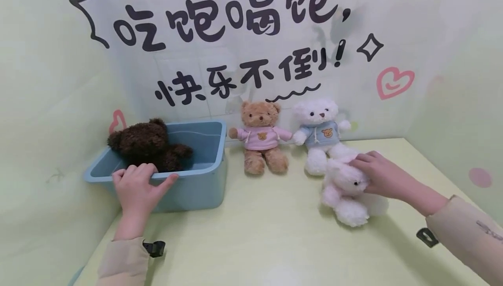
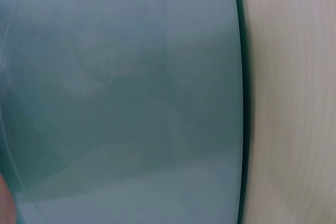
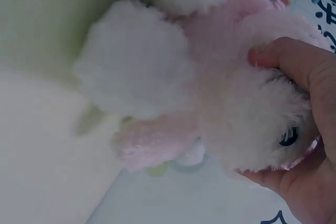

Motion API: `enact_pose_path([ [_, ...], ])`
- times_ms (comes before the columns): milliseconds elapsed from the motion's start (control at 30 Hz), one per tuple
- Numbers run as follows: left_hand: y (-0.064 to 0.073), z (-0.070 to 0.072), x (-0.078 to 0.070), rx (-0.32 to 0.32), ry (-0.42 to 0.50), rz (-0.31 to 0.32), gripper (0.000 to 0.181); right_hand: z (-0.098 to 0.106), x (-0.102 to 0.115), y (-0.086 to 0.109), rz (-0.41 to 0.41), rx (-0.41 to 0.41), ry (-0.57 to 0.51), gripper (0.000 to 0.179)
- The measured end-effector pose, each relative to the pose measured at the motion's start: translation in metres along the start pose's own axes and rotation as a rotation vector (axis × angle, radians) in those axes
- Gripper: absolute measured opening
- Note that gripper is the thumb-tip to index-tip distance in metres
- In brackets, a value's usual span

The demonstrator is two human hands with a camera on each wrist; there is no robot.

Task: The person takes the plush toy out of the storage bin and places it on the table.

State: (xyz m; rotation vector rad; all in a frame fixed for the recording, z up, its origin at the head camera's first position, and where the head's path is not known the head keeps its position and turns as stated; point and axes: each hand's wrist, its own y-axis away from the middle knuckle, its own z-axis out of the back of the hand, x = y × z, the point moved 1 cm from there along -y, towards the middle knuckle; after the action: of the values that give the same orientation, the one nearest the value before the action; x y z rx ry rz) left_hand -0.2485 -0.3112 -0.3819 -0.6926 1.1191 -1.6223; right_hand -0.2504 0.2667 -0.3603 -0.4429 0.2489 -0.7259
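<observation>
My right hand (image 1: 375,173) grips the head of a white and pink plush toy (image 1: 347,211), thumb on one side and fingers on the other. In the right wrist view the plush toy's fluffy feet (image 3: 134,59) point away from the hand, and one black eye shows beside the palm. My left hand (image 1: 137,187) holds the near rim of a blue plastic bin (image 1: 196,190), fingers hooked over the edge. Inside the bin, a dark brown teddy bear (image 1: 143,142) leans at the left. The left wrist view shows mostly the bin's outer wall (image 2: 131,103).
A light brown teddy bear (image 1: 261,139) in a pink hoodie sits against the back wall. Beside it sits a white teddy bear (image 1: 318,135) in a blue hoodie, just behind the held plush toy. The pale table (image 1: 267,233) is bounded by printed curtain-like walls (image 1: 440,80).
</observation>
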Motion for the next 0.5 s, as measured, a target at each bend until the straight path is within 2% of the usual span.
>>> enact_pose_path([
  [200, 0.0, 0.005, -0.001, 0.016, -0.032, -0.012, 0.075, 0.02, -0.018, -0.023, -0.104, 0.129, -0.012, 0.061],
  [333, -0.001, 0.007, -0.001, 0.011, -0.04, -0.018, 0.075, 0.023, -0.024, -0.031, -0.145, 0.239, -0.08, 0.069],
  [500, 0.0, 0.007, -0.001, 0.014, -0.034, -0.02, 0.075, 0.02, -0.022, -0.037, -0.198, 0.28, -0.122, 0.073],
])
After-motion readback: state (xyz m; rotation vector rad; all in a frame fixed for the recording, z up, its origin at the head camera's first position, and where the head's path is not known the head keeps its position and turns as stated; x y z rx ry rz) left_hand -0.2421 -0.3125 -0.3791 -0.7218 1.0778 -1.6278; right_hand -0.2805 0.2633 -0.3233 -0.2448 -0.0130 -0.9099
